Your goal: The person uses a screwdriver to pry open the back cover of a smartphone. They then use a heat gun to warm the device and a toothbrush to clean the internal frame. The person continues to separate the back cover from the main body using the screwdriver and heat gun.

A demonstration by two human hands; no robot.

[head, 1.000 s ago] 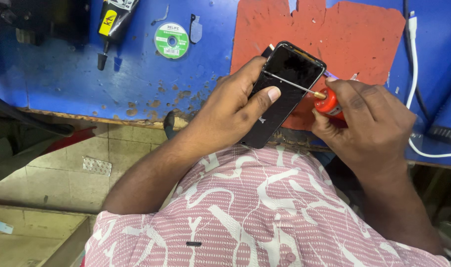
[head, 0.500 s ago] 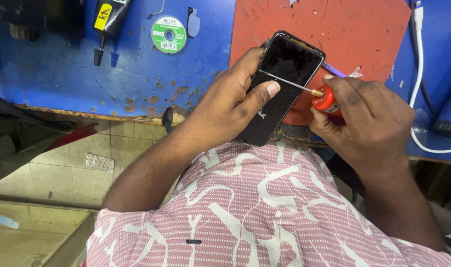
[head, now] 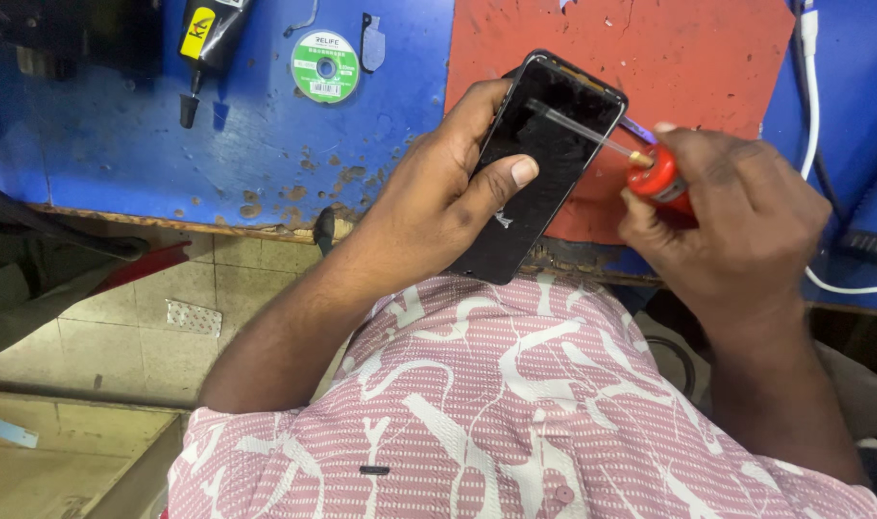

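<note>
My left hand [head: 437,197] grips a black smartphone [head: 544,154], screen up and tilted, thumb pressed on the glass. My right hand [head: 736,226] holds a small red bottle [head: 657,178] with a thin clear nozzle. The nozzle lies across the upper part of the screen, its tip near the phone's top left edge. Both hands hover over the front edge of a blue workbench [head: 121,144], above a red mat [head: 688,58].
A round green and white solder spool [head: 325,65], a black and yellow tool [head: 206,43] and a small metal pry piece [head: 372,41] lie on the bench at the back left. A white cable [head: 811,106] runs down the right side. Tiled floor [head: 121,336] shows below.
The phone and both hands have shifted slightly up over the red mat. The nozzle has stayed on the upper screen, and both grips are unchanged.
</note>
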